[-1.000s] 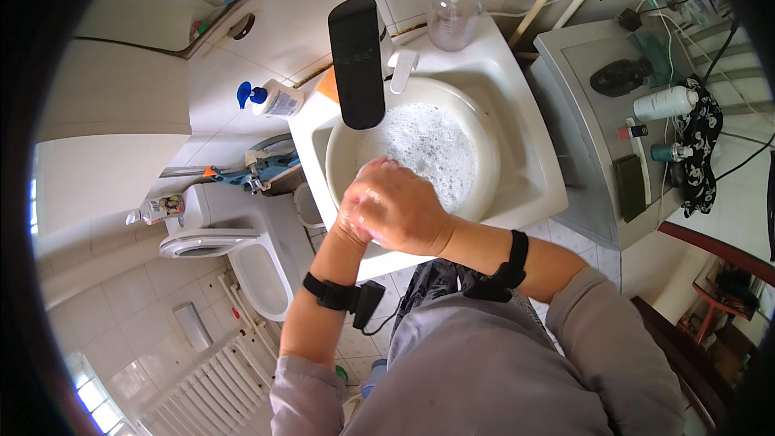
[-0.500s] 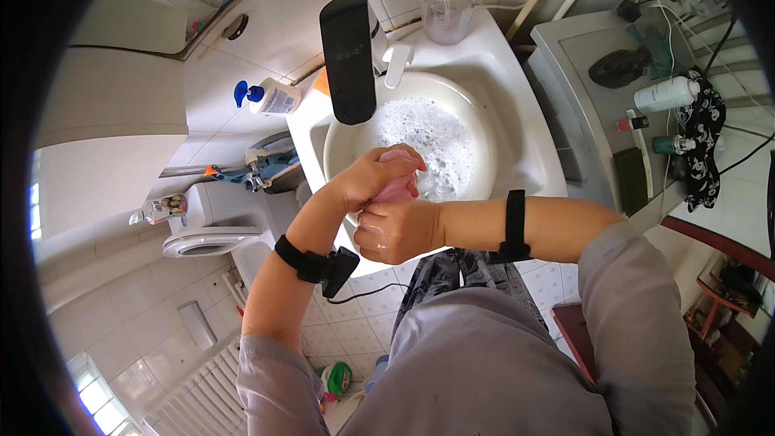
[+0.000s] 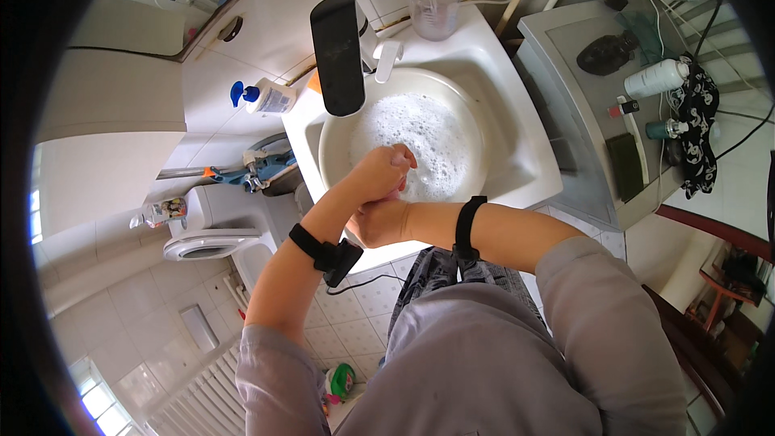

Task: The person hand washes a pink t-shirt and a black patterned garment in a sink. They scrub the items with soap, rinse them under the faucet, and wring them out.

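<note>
Over the near-left rim of a cream basin (image 3: 478,163) filled with foamy water, both my hands are pressed close together. My left hand (image 3: 383,173) is closed, fingers curled, with only a sliver of pink cloth (image 3: 395,193) showing beneath it. Just below and against it lies my right hand (image 3: 378,222), bent at the wrist and gripping the same cloth; its fingertips are mostly hidden. White suds (image 3: 432,141) cover much of the water. The basin sits inside a white sink (image 3: 529,169).
A tap with a long black top (image 3: 339,56) juts over the basin's far left. Behind stands a clear pump bottle (image 3: 434,12); a white pump bottle (image 3: 274,97) is at left. A grey cabinet (image 3: 557,40) with bottles on it flanks the sink's right.
My right forearm has swung inward to the left, and the right hand has turned under the left one. Less of the pink cloth shows now. The whole view has shifted slightly.
</note>
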A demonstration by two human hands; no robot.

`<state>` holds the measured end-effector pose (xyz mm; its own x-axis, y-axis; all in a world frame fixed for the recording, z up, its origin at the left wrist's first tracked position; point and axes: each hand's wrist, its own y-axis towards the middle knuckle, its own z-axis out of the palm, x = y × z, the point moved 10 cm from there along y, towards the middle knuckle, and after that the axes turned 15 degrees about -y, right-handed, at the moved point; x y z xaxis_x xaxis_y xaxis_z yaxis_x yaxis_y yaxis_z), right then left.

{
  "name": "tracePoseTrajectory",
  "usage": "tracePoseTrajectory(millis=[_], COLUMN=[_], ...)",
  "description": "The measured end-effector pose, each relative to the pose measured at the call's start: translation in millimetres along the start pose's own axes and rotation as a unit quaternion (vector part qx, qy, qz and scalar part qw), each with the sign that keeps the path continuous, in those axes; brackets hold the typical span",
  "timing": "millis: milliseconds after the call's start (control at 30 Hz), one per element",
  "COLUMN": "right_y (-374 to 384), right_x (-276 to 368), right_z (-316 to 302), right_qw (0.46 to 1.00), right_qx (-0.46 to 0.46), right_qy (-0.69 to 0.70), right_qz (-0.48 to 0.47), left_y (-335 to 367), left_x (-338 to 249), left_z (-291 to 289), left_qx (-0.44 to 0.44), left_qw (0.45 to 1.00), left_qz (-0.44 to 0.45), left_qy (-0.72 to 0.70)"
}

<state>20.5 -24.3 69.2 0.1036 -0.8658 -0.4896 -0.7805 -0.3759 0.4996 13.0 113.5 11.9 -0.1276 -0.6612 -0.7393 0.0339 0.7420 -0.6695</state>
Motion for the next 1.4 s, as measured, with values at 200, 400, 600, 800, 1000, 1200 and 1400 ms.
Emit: tracePoseTrajectory(millis=[200, 400, 600, 800, 1000, 1200, 1400], right_y=[-1, -6, -10, -24, -98, -115, -145], right_x=[27, 31, 12, -75, -145, -175, -179], right_z=[26, 40, 10, -56, -32, -54, -55], right_qw=[0.985, 0.995, 0.993, 0.953, 0.718, 0.715, 0.490], right_qx=[0.046, 0.071, 0.096, 0.035, 0.084, 0.147, 0.001], right_qy=[-0.154, -0.073, 0.068, 0.212, 0.362, 0.267, 0.502], right_qz=[-0.064, -0.008, -0.020, 0.213, 0.589, 0.630, 0.712], left_y=[3, 2, 4, -44, -91, -121, -138], left_x=[9, 3, 22, 48, 34, 2, -14], left_z=[0, 4, -13, -18, 1, -11, -4], left_qx=[-0.019, -0.035, -0.077, 0.010, 0.001, -0.065, -0.046], left_qw=[0.998, 0.990, 0.996, 0.861, 0.840, 0.872, 0.875], left_qz=[0.023, 0.060, -0.010, 0.004, 0.127, 0.279, 0.276], left_qy=[0.053, 0.121, -0.050, -0.508, -0.527, -0.397, -0.394])
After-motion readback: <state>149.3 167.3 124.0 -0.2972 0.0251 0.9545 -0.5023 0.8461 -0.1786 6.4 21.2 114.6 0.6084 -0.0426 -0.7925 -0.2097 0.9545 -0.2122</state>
